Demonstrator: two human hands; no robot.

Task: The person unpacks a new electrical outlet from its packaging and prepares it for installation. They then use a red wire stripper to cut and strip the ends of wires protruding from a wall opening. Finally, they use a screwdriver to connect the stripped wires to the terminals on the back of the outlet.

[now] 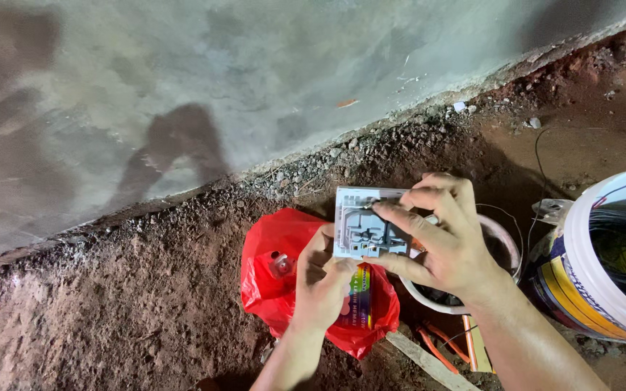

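Two bare hands hold a white plastic switch plate point(367, 224), its ribbed back facing up, above a red plastic bag point(269, 268) lying on the reddish dirt floor point(110, 304). The left hand point(320, 282) grips the plate's lower left edge, fingers curled shut on it. The right hand point(440, 239) pinches its top edge, fingers half-curled over it. A white bucket point(595, 253) stands near the right hand, just below the grey concrete wall point(219, 80).

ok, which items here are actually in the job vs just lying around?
In hand:
- white switch plate, rear side up
- left hand gripping its lower edge
- right hand with fingers on its top

Lying about:
- red plastic bag
- white bucket holding dark cable
- orange-handled pliers
- wooden strip
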